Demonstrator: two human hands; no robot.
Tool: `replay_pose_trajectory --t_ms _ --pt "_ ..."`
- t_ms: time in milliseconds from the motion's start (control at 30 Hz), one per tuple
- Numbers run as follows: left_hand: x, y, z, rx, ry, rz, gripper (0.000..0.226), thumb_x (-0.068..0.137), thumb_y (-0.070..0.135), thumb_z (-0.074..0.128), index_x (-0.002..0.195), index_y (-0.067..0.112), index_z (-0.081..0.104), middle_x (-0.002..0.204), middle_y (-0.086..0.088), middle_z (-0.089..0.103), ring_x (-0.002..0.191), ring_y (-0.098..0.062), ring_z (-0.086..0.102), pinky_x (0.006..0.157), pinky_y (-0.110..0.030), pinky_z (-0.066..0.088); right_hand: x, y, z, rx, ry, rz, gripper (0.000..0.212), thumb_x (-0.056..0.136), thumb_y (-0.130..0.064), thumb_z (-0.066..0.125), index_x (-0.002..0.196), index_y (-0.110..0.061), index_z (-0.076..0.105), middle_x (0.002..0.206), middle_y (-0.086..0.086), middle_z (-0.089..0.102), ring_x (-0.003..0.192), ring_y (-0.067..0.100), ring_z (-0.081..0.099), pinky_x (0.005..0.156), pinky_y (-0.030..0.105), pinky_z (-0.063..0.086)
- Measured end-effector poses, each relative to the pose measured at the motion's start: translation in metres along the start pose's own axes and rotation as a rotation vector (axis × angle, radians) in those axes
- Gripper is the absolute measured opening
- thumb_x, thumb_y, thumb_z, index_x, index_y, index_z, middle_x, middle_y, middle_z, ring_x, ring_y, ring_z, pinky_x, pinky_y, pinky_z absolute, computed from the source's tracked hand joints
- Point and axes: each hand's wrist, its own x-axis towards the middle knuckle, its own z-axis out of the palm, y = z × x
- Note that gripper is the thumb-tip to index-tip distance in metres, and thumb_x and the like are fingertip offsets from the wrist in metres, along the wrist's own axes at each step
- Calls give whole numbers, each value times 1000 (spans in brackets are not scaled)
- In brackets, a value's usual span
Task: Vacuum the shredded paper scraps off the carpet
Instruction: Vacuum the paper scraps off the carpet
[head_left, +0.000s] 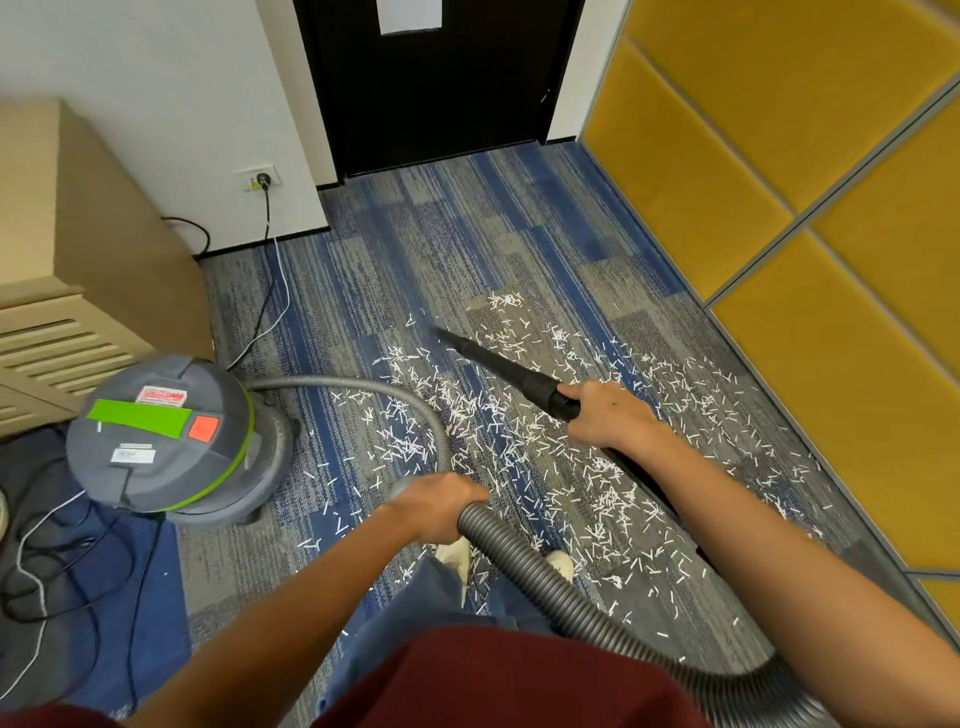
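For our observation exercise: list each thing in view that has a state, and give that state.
Door, closed.
Plug, in the wall socket.
Paper scraps, scattered over the carpet.
Vacuum cleaner, upright, hose attached.
Left hand, gripping the hose.
Right hand, gripping the nozzle.

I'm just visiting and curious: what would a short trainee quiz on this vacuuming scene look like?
1. True or false: the left hand grips the black nozzle.
2. Where does the vacuum canister stand relative to the paper scraps? A) to their left B) to their right C) beyond them, against the door
3. Fill in: a black cable is plugged into the wall ____.
Key: 1 false, it grips the grey hose; the right hand grips the nozzle. 2 A. 3 socket.
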Motion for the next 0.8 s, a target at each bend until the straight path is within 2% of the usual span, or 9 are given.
replay_pose_trajectory --t_ms 233,400,600,800 --pt "0 2 0 9 15 21 35 81 14 59 68 37 35 83 14 52 83 -12 58 78 -42 55 -7 -10 10 -50 -44 -55 66 88 -14 53 147 -32 31 92 -2 55 64 11 52 53 22 39" --pt "-3 2 1 5 21 25 36 81 14 59 69 37 34 84 13 53 84 -14 59 79 -43 55 -13 -21 20 -90 -75 -129 65 87 -13 55 145 -32 33 98 0 57 78 16 60 68 27 51" --pt "-4 9 -1 10 26 52 28 82 18 58 74 35 38 88 12 53 89 -16 60 80 -47 54 -20 -26 22 -112 -82 -164 68 89 -12 53 148 -34 27 95 -2 53 66 9 51 57 20 42" --pt "-1 9 -2 -6 21 70 23 81 17 59 77 33 42 84 13 53 85 -13 59 81 -44 55 -17 -19 22 -70 -94 -138 66 87 -11 55 145 -32 34 84 -6 50 62 7 49 58 21 43"
